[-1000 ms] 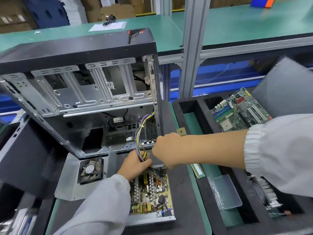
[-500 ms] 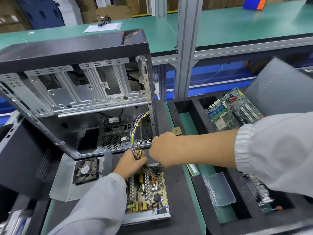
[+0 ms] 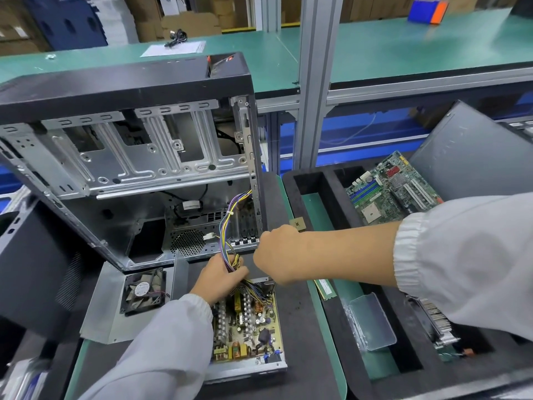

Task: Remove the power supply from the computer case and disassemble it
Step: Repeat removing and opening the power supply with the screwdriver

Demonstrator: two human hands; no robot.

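Green workbench [image 3: 403,53] across the back, dark foam mat up front, and on that mat lies the opened power supply [image 3: 248,327], lid off, its circuit board bare, sitting just in front of the computer case [image 3: 124,157]. The case stands open and stripped, tilted toward the camera, and the wire bundle [image 3: 227,226] runs from the power supply up into the case's lower right corner. The left hand [image 3: 220,277] has its fingers curled round that bundle right above the board. The right hand [image 3: 277,255] is curled into a fist just beside it, knuckles up at the far edge of the power supply; what it grips, I cannot tell. Left of the board, the metal cover [image 3: 103,307] lies flat with its black fan [image 3: 144,290] facing up. Out to the right, a black foam tray [image 3: 314,180]: a green motherboard [image 3: 389,189] leans in a far compartment, a clear plastic box [image 3: 372,324] lies nearer, and a memory stick [image 3: 324,288] sits at the tray's left edge. A small chip [image 3: 298,223] rests just past the right knuckles
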